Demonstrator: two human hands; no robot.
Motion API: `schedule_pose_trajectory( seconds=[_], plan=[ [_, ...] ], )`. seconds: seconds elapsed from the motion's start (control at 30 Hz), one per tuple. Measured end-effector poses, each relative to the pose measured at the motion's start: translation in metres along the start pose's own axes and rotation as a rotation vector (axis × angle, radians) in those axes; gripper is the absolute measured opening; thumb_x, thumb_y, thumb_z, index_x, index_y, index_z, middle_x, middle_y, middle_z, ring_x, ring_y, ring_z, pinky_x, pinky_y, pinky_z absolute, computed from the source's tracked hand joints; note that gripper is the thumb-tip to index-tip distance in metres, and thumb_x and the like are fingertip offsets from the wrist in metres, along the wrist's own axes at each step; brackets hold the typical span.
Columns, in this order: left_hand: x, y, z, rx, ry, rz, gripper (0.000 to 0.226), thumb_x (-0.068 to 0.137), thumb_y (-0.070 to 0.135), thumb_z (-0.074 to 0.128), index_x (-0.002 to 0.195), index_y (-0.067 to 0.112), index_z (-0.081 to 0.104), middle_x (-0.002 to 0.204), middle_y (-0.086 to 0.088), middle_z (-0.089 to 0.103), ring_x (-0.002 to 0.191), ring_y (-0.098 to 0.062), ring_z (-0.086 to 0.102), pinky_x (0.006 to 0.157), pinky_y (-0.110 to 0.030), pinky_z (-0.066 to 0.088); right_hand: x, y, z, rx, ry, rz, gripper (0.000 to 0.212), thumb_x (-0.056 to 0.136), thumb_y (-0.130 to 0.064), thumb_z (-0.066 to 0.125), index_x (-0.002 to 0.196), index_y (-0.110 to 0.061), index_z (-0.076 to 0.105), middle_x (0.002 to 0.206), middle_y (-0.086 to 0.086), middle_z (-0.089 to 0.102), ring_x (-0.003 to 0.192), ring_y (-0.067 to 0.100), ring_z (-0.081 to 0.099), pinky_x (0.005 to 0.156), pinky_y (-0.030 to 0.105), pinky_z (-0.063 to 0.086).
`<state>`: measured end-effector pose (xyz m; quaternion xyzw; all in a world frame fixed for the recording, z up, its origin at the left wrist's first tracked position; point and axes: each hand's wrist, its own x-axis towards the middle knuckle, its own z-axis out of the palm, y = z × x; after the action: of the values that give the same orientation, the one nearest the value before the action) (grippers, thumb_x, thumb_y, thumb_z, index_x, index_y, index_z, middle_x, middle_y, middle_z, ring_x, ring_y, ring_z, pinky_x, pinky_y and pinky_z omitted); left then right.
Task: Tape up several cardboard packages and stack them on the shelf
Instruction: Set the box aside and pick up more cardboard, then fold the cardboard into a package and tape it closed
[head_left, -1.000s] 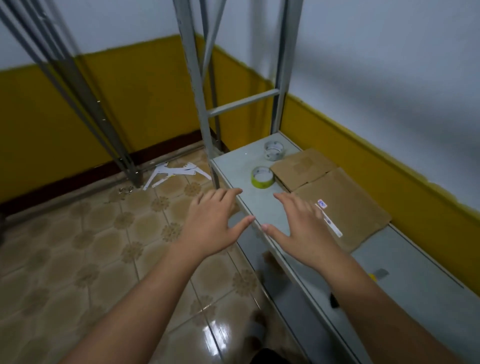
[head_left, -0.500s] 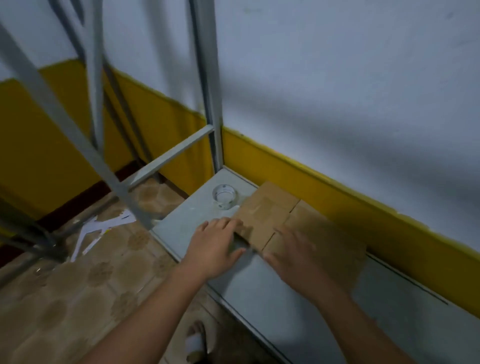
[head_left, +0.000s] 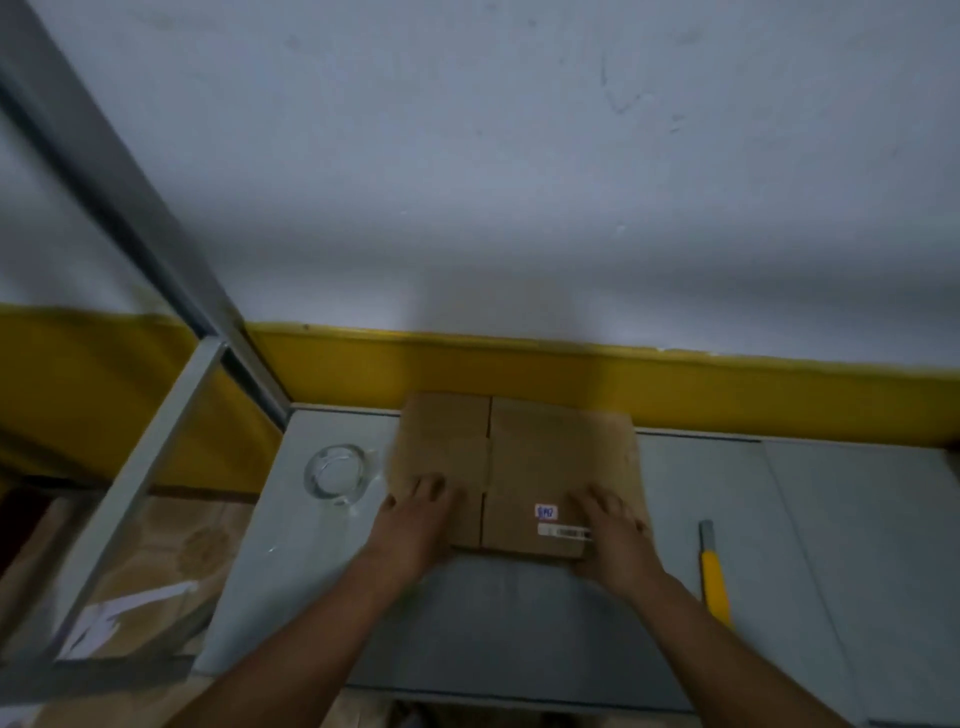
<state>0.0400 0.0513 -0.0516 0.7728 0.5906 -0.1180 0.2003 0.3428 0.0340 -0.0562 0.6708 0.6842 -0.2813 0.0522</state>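
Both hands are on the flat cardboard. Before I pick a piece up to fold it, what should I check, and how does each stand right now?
1. Left hand placed: ok, flat on the smaller cardboard piece.
2. Right hand placed: ok, on the larger cardboard piece, beside its label.
3. Packages formed: not ok, both pieces lie flat on the shelf.
4. Tape nearby: ok, clear tape roll lies left of the cardboard.
5. Cutter nearby: ok, lying to the right.
6. Cutter blade retracted: cannot tell.
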Motion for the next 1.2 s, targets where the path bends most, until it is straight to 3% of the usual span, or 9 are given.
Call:
schedule_pose_trajectory(
  seconds=[0.17, 0.33, 0.47, 0.53, 0.67, 0.83, 0.93, 1.03, 1.2],
  plan=[
    [0.001, -0.016, 0.0, -0.097, 0.002, 0.067, 0.074, 0.094, 0.046, 0.071, 0.157, 0.04, 0.032, 0.167, 0.006, 0.021, 0.148, -0.026, 0.036, 0.105, -0.046, 0.049, 0.002, 0.017, 0.002, 0.098, 0.031, -0.077, 0.092, 0.076, -0.041, 0.088, 0.155, -0.036, 0.041, 0.168, 0.001, 0.025, 0.151, 0.026, 0.03, 0.117, 0.042, 0.038],
    [-0.008, -0.029, -0.011, -0.225, 0.053, 0.139, 0.059, 0.101, 0.053, 0.061, 0.155, 0.038, 0.043, 0.158, 0.012, 0.043, 0.139, -0.019, 0.049, 0.107, -0.038, 0.047, -0.001, 0.032, -0.009, 0.219, 0.153, -0.144, 0.047, 0.092, -0.035, 0.073, 0.135, -0.039, 0.055, 0.14, -0.01, 0.058, 0.126, 0.018, 0.061, 0.098, 0.027, 0.051],
    [-0.02, -0.023, -0.027, -0.227, 0.192, 0.168, 0.039, 0.111, 0.041, 0.05, 0.148, 0.037, 0.059, 0.152, 0.009, 0.058, 0.136, -0.016, 0.056, 0.108, -0.031, 0.047, -0.003, 0.029, -0.011, 0.092, 0.085, -0.128, 0.101, 0.067, -0.074, 0.068, 0.155, -0.037, 0.038, 0.161, -0.009, 0.035, 0.146, 0.019, 0.038, 0.114, 0.043, 0.038],
    [-0.023, -0.017, -0.038, -0.234, 0.272, 0.149, 0.036, 0.112, 0.035, 0.049, 0.145, 0.035, 0.063, 0.146, 0.006, 0.064, 0.129, -0.019, 0.062, 0.104, -0.034, 0.049, -0.006, 0.025, -0.01, 0.047, 0.099, -0.102, 0.103, 0.069, -0.066, 0.077, 0.157, -0.042, 0.03, 0.165, -0.009, 0.026, 0.15, 0.021, 0.03, 0.117, 0.05, 0.031],
    [-0.027, -0.011, -0.058, -0.206, 0.382, 0.094, 0.035, 0.111, 0.031, 0.049, 0.143, 0.032, 0.063, 0.136, -0.001, 0.071, 0.121, -0.027, 0.067, 0.098, -0.039, 0.052, -0.015, 0.021, -0.025, 0.132, 0.305, -0.137, 0.069, 0.086, -0.03, 0.078, 0.148, -0.035, 0.05, 0.156, -0.004, 0.047, 0.142, 0.025, 0.047, 0.113, 0.047, 0.034],
    [-0.041, -0.003, -0.08, -0.427, 0.617, 0.054, 0.026, 0.106, 0.018, 0.062, 0.128, 0.021, 0.076, 0.116, -0.005, 0.079, 0.106, -0.027, 0.074, 0.089, -0.04, 0.058, -0.031, 0.012, -0.065, 0.176, 0.523, -0.2, 0.046, 0.084, -0.021, 0.082, 0.129, -0.025, 0.072, 0.127, 0.002, 0.072, 0.109, 0.033, 0.07, 0.087, 0.041, 0.053],
    [-0.047, 0.005, -0.092, -0.466, 0.743, 0.026, 0.026, 0.106, 0.023, 0.062, 0.128, 0.024, 0.077, 0.112, -0.001, 0.08, 0.101, -0.02, 0.074, 0.08, -0.024, 0.051, -0.038, 0.003, -0.095, 0.203, 0.47, -0.238, 0.053, 0.08, -0.048, 0.085, 0.129, -0.035, 0.071, 0.132, -0.013, 0.068, 0.119, 0.015, 0.064, 0.094, 0.033, 0.051],
    [-0.052, 0.008, -0.102, -0.544, 0.763, 0.038, 0.027, 0.108, 0.025, 0.06, 0.129, 0.023, 0.076, 0.114, 0.0, 0.08, 0.103, -0.019, 0.073, 0.084, -0.032, 0.057, -0.041, -0.002, -0.117, 0.245, 0.34, -0.241, 0.066, 0.073, -0.081, 0.066, 0.129, -0.045, 0.066, 0.126, -0.026, 0.064, 0.116, 0.003, 0.06, 0.095, 0.033, 0.053],
    [-0.055, 0.011, -0.109, -0.591, 0.804, 0.015, 0.03, 0.109, 0.027, 0.057, 0.133, 0.018, 0.073, 0.117, -0.002, 0.078, 0.105, -0.022, 0.072, 0.086, -0.04, 0.06, -0.044, -0.004, -0.131, 0.239, 0.38, -0.247, 0.057, 0.078, -0.081, 0.061, 0.122, -0.045, 0.068, 0.111, -0.029, 0.064, 0.102, -0.002, 0.059, 0.082, 0.024, 0.052]
  ],
)
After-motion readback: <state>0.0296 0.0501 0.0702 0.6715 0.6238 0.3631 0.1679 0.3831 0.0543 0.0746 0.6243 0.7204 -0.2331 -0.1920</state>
